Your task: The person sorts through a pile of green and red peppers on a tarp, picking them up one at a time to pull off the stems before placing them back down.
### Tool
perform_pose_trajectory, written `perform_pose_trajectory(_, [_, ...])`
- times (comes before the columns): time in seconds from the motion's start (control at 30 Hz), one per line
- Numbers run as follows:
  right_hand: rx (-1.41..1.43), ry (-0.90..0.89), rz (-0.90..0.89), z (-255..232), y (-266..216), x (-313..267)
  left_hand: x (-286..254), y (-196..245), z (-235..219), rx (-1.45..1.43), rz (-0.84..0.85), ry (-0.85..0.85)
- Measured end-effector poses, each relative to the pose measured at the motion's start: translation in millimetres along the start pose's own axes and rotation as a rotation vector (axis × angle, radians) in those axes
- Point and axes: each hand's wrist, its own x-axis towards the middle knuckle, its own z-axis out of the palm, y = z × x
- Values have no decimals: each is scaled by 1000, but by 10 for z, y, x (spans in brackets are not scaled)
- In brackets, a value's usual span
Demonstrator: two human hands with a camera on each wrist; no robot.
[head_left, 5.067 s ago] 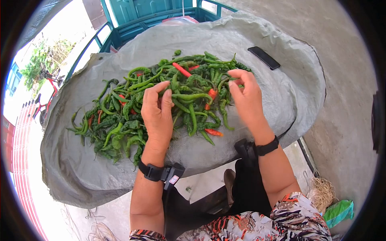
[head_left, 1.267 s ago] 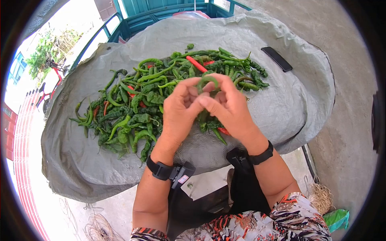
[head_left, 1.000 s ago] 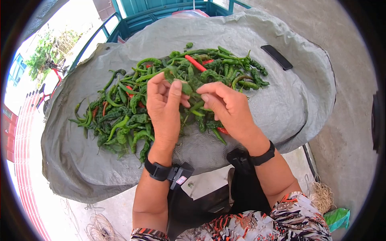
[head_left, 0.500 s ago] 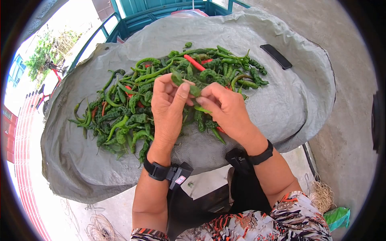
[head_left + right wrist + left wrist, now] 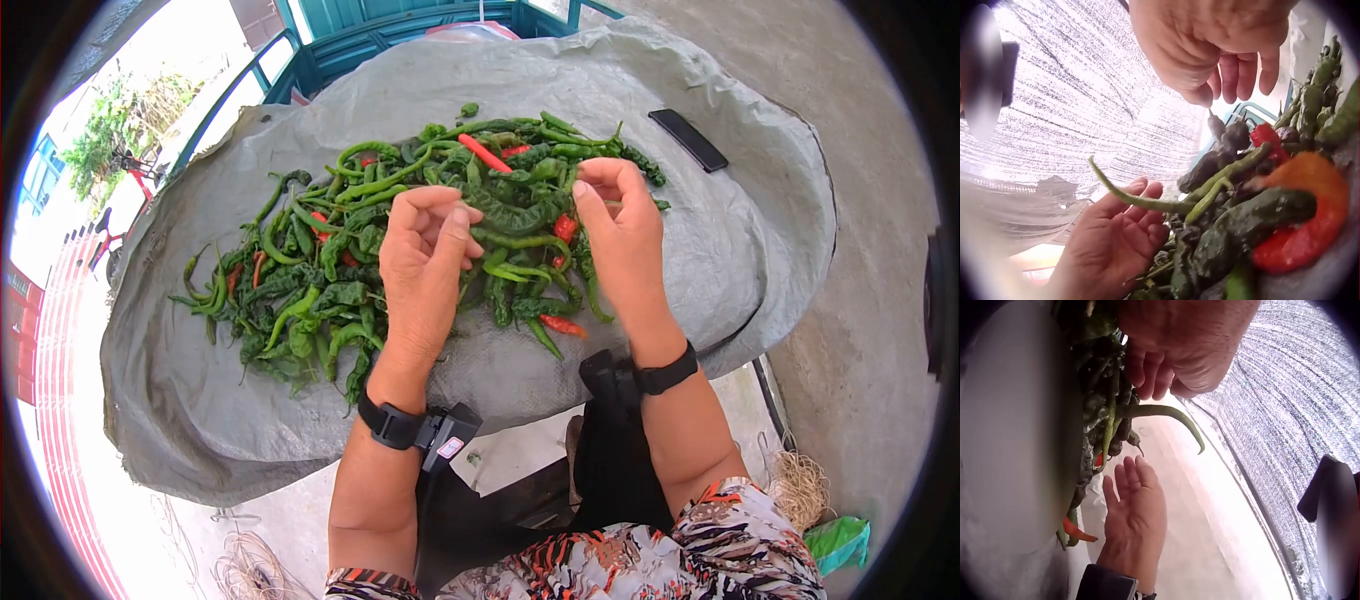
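A broad heap of green peppers (image 5: 300, 270), with a few red peppers (image 5: 484, 154) among them, lies on a grey sheet (image 5: 250, 430). My left hand (image 5: 425, 265) is over the heap's middle, fingers loosely bent and thumb near the index finger, with no pepper in its grasp. Close to its fingertips is a long curved green pepper (image 5: 1138, 200). Apart from it, my right hand (image 5: 625, 235) hovers over the heap's right side, thumb and fingers separated and nothing between them. Its palm and relaxed fingers show in the left wrist view (image 5: 1138, 519).
A black phone (image 5: 688, 141) lies on the sheet at the upper right. Behind the sheet stands a teal metal cart (image 5: 400, 40). A bundle of straw-coloured twine (image 5: 800, 490) and a green bag (image 5: 838, 545) are on the ground at lower right.
Half a second ago both hands met over a green pepper and pinched it. Now the hands are apart and without it; the right has moved up and to the right, the left has barely moved.
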Motion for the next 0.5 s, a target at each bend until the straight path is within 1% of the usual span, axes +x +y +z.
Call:
perform_pose_trajectory(0.03, [-65,-36,40,-45,36,24,-5,8,12,24,-6,-8])
perform_pose_trajectory(0.13, [-477,-52,-147,-101,190,44,-16,22,39,119,-24,-42])
perform_pose_trajectory(0.23, [-634,-127,-193,-100,392,59,-15,3,22,231,-34,-77])
perform_pose_trajectory(0.33, [-487,-325,23,-133,439,64,-17,-6,28,276,-22,-83])
perform_pose_trajectory(0.43, [-434,-333,-61,-118,508,76,-8,-52,18,302,-4,-94])
perform_pose_trajectory(0.5, [-372,-301,-4,-121,450,95,-8,-57,19,320,-10,-92])
